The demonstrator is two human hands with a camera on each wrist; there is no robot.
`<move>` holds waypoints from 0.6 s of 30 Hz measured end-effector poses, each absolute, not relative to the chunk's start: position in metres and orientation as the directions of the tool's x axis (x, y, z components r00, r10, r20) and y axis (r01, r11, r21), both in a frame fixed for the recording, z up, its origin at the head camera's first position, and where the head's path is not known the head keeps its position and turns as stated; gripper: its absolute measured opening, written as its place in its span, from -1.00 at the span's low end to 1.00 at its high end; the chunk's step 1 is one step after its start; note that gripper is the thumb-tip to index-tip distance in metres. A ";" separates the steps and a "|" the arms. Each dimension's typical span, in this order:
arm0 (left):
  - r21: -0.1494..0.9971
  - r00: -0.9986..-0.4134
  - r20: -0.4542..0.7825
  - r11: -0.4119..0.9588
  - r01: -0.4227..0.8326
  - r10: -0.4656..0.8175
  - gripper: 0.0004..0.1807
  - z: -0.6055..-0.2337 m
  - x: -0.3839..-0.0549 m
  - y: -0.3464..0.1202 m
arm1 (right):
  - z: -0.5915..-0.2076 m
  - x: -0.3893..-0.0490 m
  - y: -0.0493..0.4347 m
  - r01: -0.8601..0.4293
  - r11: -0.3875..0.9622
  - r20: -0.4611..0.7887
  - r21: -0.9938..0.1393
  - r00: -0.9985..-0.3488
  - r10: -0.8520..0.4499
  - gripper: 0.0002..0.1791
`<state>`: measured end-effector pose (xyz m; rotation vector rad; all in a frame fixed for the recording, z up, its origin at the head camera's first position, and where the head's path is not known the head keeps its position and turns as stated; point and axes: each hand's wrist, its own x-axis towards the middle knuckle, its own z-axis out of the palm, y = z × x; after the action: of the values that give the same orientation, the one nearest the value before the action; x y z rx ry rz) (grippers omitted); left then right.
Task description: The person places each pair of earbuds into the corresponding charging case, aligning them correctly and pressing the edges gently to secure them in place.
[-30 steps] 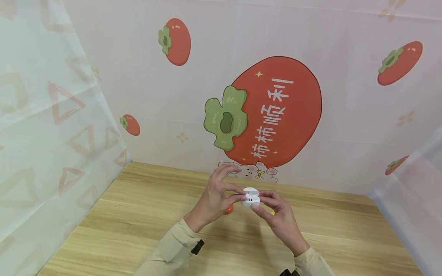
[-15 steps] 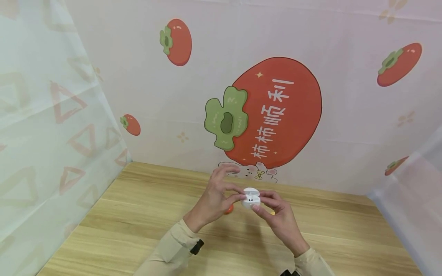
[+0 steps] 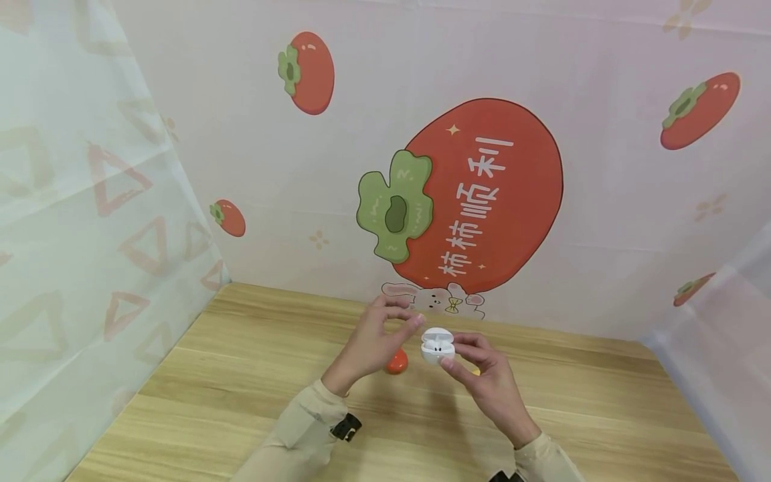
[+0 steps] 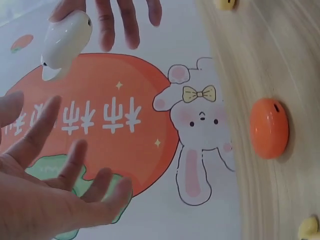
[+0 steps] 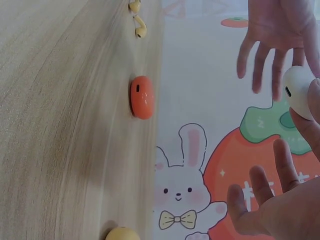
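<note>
A white earbud case [image 3: 438,347] with its lid raised is held off the table. My right hand [image 3: 496,391] pinches its right side between thumb and fingers. White earbud parts with dark spots show inside. My left hand [image 3: 370,345] is just left of the case, apart from it, with its fingers spread and holding nothing. In the left wrist view, the left hand [image 4: 55,205] is below the white case [image 4: 67,37]. The right wrist view shows the case's back [image 5: 298,92], partly covered by the right thumb and fingers.
An orange case [image 3: 396,362] lies on the wooden table [image 3: 241,381] below the left hand. Yellow earbuds [image 5: 140,29] lie beyond it in the right wrist view, with a rounded yellow object [image 5: 122,234] nearer. A printed cloth [image 3: 337,167] stands behind the table.
The left thumb and fingers have come off the case's left side and moved slightly left. The right hand and the raised-lid case have stayed in place.
</note>
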<state>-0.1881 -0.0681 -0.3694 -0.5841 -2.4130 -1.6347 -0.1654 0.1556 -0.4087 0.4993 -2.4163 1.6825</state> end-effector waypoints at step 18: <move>0.978 -0.935 -0.074 0.210 0.001 0.348 -0.61 -0.374 -0.193 -0.061 | -0.414 -0.168 0.158 -0.388 0.271 0.336 -0.881 -0.916 -0.220 -0.80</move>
<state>-0.1935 -0.0612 -0.3736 -0.3944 -2.6453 -2.1369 -0.1676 0.1583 -0.4143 0.5752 -2.3837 1.7185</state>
